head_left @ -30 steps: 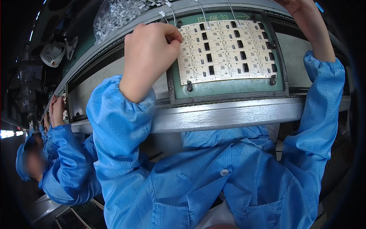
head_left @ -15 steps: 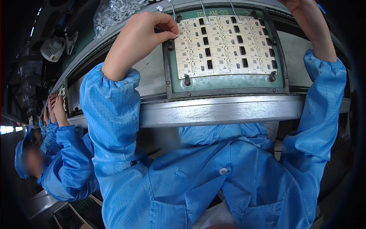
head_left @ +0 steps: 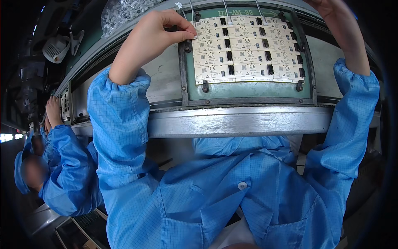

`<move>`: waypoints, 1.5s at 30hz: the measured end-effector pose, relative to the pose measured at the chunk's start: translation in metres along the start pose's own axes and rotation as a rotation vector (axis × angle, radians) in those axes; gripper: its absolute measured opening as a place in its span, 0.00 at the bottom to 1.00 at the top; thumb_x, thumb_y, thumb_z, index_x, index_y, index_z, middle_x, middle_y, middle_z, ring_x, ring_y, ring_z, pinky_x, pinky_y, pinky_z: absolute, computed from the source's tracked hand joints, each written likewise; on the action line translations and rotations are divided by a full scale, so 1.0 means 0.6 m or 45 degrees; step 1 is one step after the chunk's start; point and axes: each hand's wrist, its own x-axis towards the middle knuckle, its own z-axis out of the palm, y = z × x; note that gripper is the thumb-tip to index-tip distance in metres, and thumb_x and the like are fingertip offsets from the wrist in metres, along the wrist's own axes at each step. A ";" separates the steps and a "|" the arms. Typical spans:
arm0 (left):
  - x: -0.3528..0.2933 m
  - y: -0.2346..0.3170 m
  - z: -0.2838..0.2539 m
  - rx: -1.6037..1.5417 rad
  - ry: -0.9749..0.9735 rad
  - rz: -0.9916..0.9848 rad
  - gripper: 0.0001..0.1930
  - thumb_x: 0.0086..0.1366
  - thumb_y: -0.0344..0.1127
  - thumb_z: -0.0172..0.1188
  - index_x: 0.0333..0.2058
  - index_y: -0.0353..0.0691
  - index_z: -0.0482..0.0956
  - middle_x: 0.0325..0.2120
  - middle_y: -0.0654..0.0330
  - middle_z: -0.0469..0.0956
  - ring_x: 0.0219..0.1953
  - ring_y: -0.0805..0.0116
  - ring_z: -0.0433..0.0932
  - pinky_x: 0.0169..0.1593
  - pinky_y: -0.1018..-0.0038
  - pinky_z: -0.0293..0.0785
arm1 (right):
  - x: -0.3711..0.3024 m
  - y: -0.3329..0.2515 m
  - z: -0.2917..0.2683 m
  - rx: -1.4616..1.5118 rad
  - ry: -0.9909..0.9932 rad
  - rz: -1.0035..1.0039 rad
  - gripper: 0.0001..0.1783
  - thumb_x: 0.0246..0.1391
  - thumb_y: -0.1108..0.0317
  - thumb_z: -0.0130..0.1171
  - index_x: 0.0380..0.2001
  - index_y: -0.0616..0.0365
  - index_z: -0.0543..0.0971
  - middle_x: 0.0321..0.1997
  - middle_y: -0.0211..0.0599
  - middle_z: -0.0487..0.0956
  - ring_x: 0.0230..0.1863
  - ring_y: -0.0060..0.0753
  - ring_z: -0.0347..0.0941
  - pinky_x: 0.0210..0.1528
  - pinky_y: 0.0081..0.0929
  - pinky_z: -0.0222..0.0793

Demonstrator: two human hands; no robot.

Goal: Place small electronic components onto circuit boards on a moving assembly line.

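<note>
pinching a small white piece point(head_left: 195, 37) between thumb and fingertips of the left hand point(head_left: 159, 28), over the left edge of the green tray point(head_left: 253, 91), toward its far left corner and right by the cream board sheet point(head_left: 247, 47). cannot tell whether touching the sheet or just above it. looks light and stiff, probably smooth, so apt to slip if squeezed unevenly; best taken by its sides, lightly. as for the sheet, likely thin, rigid and easily cracked: best to grip by its outer edges, clear of the black parts point(head_left: 268, 55). with the right hand point(head_left: 331, 9) past the tray's far right corner, partly out of view; cannot tell whether spread or pinching.
</note>
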 end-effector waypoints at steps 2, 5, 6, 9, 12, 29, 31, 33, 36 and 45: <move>0.008 -0.006 -0.006 0.008 -0.020 0.017 0.08 0.63 0.32 0.67 0.39 0.35 0.88 0.34 0.57 0.84 0.39 0.65 0.83 0.46 0.72 0.78 | -0.002 -0.016 0.008 -0.321 0.204 -0.025 0.11 0.62 0.65 0.60 0.42 0.61 0.82 0.41 0.48 0.86 0.43 0.41 0.85 0.51 0.32 0.80; 0.006 -0.018 -0.013 0.023 -0.002 0.082 0.08 0.61 0.28 0.65 0.39 0.36 0.88 0.35 0.55 0.83 0.39 0.62 0.83 0.46 0.70 0.78 | 0.009 -0.023 -0.023 -0.622 0.370 -0.054 0.11 0.61 0.66 0.60 0.42 0.61 0.82 0.41 0.48 0.86 0.43 0.42 0.85 0.50 0.32 0.80; 0.009 -0.022 -0.015 0.084 -0.015 0.176 0.10 0.59 0.26 0.63 0.38 0.36 0.88 0.35 0.54 0.83 0.38 0.60 0.82 0.45 0.69 0.78 | 0.005 -0.040 -0.079 -0.846 0.093 -0.023 0.16 0.66 0.59 0.56 0.49 0.59 0.81 0.48 0.44 0.84 0.52 0.41 0.81 0.58 0.34 0.73; 0.002 -0.010 -0.005 0.144 0.106 0.269 0.11 0.52 0.27 0.61 0.34 0.40 0.90 0.33 0.52 0.83 0.38 0.52 0.82 0.43 0.62 0.79 | -0.004 -0.029 -0.030 -1.011 0.081 -0.073 0.17 0.63 0.59 0.59 0.48 0.58 0.81 0.47 0.38 0.83 0.48 0.38 0.81 0.61 0.31 0.68; -0.054 0.036 0.016 0.469 0.196 0.054 0.09 0.52 0.35 0.61 0.29 0.46 0.90 0.34 0.53 0.83 0.44 0.48 0.79 0.46 0.52 0.75 | -0.024 0.006 -0.043 -0.974 0.116 0.126 0.12 0.66 0.63 0.57 0.45 0.61 0.79 0.41 0.31 0.81 0.46 0.24 0.78 0.56 0.25 0.70; -0.043 0.045 0.121 0.945 0.495 0.324 0.10 0.57 0.41 0.60 0.26 0.48 0.89 0.36 0.63 0.79 0.49 0.57 0.70 0.48 0.60 0.65 | -0.079 0.037 0.037 -1.213 0.035 0.294 0.09 0.64 0.79 0.61 0.47 0.66 0.80 0.46 0.41 0.85 0.46 0.26 0.80 0.52 0.22 0.74; -0.047 0.055 0.117 0.954 0.438 0.283 0.10 0.58 0.40 0.60 0.26 0.47 0.89 0.36 0.64 0.79 0.50 0.57 0.69 0.48 0.61 0.64 | -0.079 0.037 0.042 -1.260 0.019 0.256 0.10 0.64 0.80 0.60 0.47 0.67 0.79 0.48 0.42 0.84 0.47 0.25 0.80 0.53 0.20 0.74; -0.044 0.059 0.118 0.969 0.458 0.284 0.10 0.58 0.40 0.60 0.25 0.46 0.89 0.35 0.64 0.79 0.49 0.57 0.69 0.48 0.61 0.64 | -0.077 0.039 0.047 -1.278 0.084 0.302 0.10 0.65 0.73 0.62 0.48 0.64 0.80 0.48 0.43 0.84 0.48 0.32 0.81 0.55 0.29 0.73; -0.034 0.049 0.123 0.923 0.582 0.268 0.08 0.53 0.40 0.62 0.22 0.47 0.87 0.34 0.64 0.77 0.48 0.59 0.69 0.48 0.63 0.64 | -0.054 0.048 0.033 -1.395 0.054 0.214 0.02 0.67 0.76 0.55 0.41 0.62 0.75 0.42 0.37 0.84 0.40 0.20 0.78 0.49 0.18 0.69; 0.036 -0.018 0.100 0.624 0.814 0.255 0.07 0.50 0.32 0.61 0.29 0.41 0.81 0.35 0.56 0.75 0.44 0.56 0.73 0.47 0.56 0.66 | -0.081 0.076 0.042 -1.755 0.000 -0.217 0.04 0.63 0.79 0.54 0.39 0.66 0.76 0.40 0.45 0.86 0.44 0.37 0.82 0.78 0.51 0.44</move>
